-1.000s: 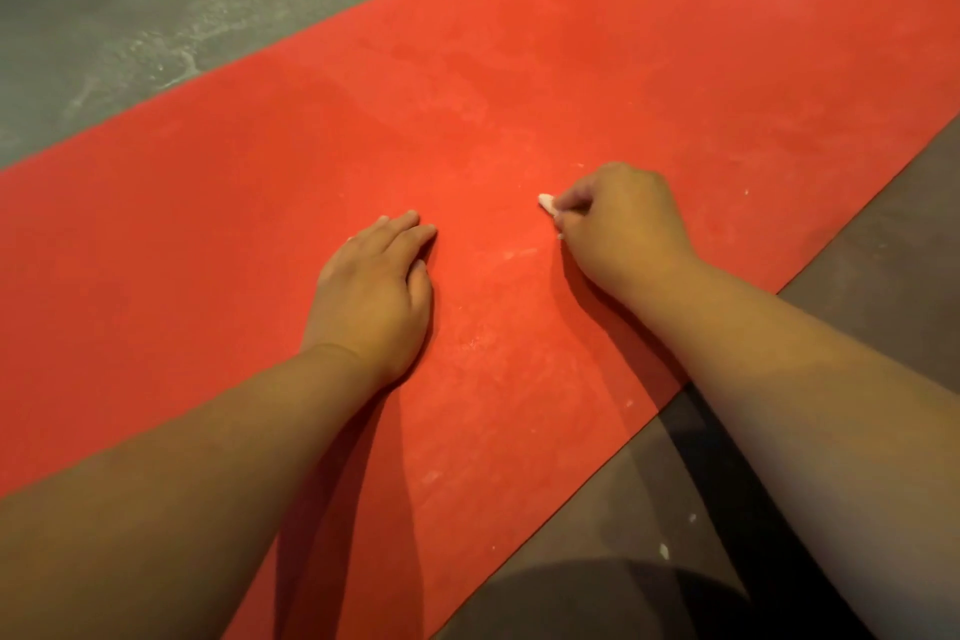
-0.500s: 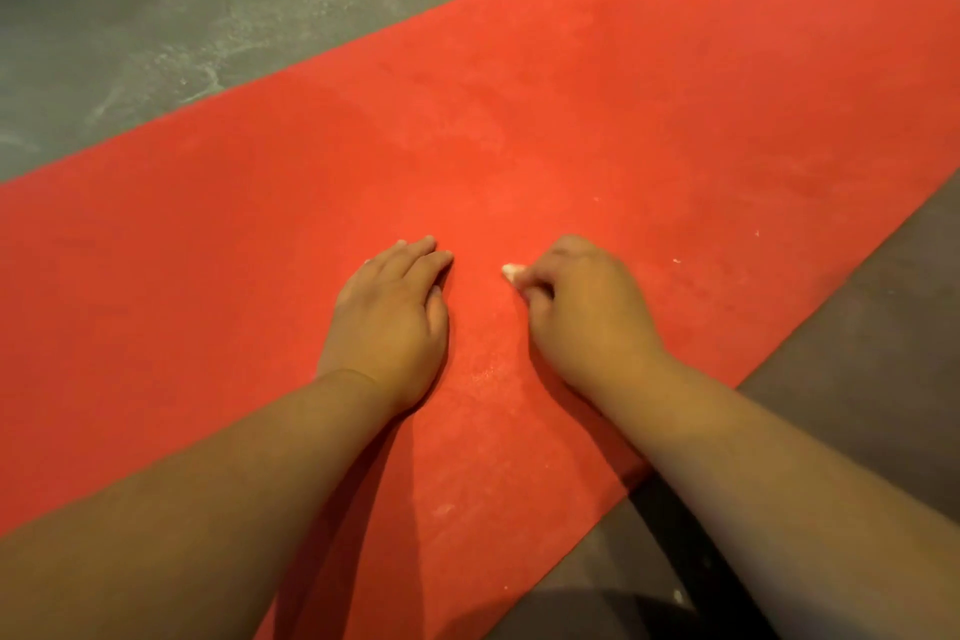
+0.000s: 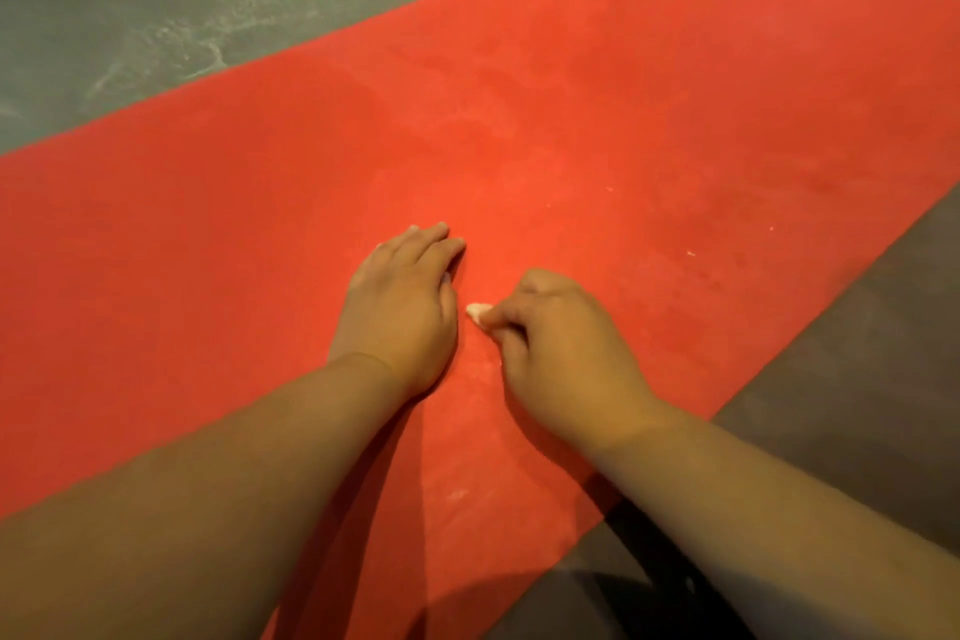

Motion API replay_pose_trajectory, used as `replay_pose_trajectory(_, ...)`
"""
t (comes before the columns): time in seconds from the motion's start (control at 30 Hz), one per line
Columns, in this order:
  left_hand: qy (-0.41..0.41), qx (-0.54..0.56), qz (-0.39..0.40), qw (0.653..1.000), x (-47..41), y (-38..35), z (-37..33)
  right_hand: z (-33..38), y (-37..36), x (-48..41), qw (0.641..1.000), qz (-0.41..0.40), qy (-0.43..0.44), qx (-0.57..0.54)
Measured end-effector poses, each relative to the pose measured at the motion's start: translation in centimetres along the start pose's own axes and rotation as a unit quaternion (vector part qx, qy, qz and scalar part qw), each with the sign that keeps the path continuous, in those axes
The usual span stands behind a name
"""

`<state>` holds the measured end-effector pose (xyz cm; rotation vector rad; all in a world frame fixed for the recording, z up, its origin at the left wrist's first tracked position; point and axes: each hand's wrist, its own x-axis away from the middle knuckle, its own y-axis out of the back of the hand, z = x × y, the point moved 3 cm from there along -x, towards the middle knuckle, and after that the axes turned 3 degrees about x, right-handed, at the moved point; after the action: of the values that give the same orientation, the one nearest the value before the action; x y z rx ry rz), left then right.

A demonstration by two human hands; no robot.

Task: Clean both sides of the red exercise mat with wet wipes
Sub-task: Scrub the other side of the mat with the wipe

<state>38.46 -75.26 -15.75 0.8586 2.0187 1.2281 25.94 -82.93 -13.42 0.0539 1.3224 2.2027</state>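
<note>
Red exercise mat (image 3: 623,120) lies flat and unrolled on the floor, running diagonally from near left to far right, both long edges in view. Left hand (image 3: 400,307) rests palm down on the mat, fingers straight and together, pressing it in place. Right hand (image 3: 561,353) is just beside it, fingers curled round a small wad of wet wipe (image 3: 478,311). Only the wipe's pale tip shows past the fingers, touching the mat. Judgement: the mat looks thin, light and floppy with a matte, slightly grippy face. It is likely to creep or ruck under a hard scrub, so a flat anchoring hand makes sense. For turning it over, the best hold is probably a corner or the near long edge, lifted with both hands; it should drape rather than keep its shape. The wadded wipe covers little per stroke. Surface: faint pale smears and a few white specks (image 3: 691,253) on the mat's right part. Floor (image 3: 156,5) is grey and hard, with chalky swirls on the far side and darker ground near right. Light is dim and warm. No more of the room shows.
</note>
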Motion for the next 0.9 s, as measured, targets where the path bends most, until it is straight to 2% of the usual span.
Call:
replay_pose_trajectory(0.03,0.001,0.003,0.004,1.000,0.0,0.0,0.1,0.5,0.1,0.6,0.999,0.027,0.027,-0.010)
replay_pose_trajectory(0.1,0.005,0.012,0.012,1.000,0.0,0.0,0.1,-0.6,0.6,-0.7,0.998,0.055,0.027,-0.007)
replay_pose_trajectory(0.23,0.010,0.025,0.017,0.999,0.1,0.1,0.1,-5.4,1.7,-5.7,0.993,0.002,-0.085,0.082)
replay_pose_trajectory(0.3,0.010,0.032,0.015,0.999,0.0,0.2,0.1,-4.5,1.1,-4.9,0.990,-0.014,-0.098,0.096)
replay_pose_trajectory(0.47,0.014,0.034,0.040,0.999,0.0,0.3,0.1,2.4,-0.3,3.7,0.999,0.042,0.028,-0.004)
replay_pose_trajectory(0.57,0.003,0.024,0.075,0.997,0.6,0.7,0.0,1.9,0.2,3.2,0.995,0.078,0.052,-0.014)
replay_pose_trajectory(0.63,-0.007,0.022,0.096,0.995,2.0,1.1,0.0,-0.6,0.9,0.6,0.998,0.052,0.016,0.034)
replay_pose_trajectory(0.7,-0.016,0.023,0.104,0.994,4.0,1.8,0.3,-2.9,1.8,-1.1,0.995,-0.002,-0.066,0.070)
replay_pose_trajectory(0.77,-0.018,0.017,0.109,0.994,5.9,2.5,0.8,-1.7,1.4,0.2,0.991,-0.013,-0.102,0.085)
replay_pose_trajectory(0.9,0.000,0.014,0.102,0.995,8.0,3.1,1.1,6.2,-0.1,7.9,0.998,0.059,0.024,-0.010)
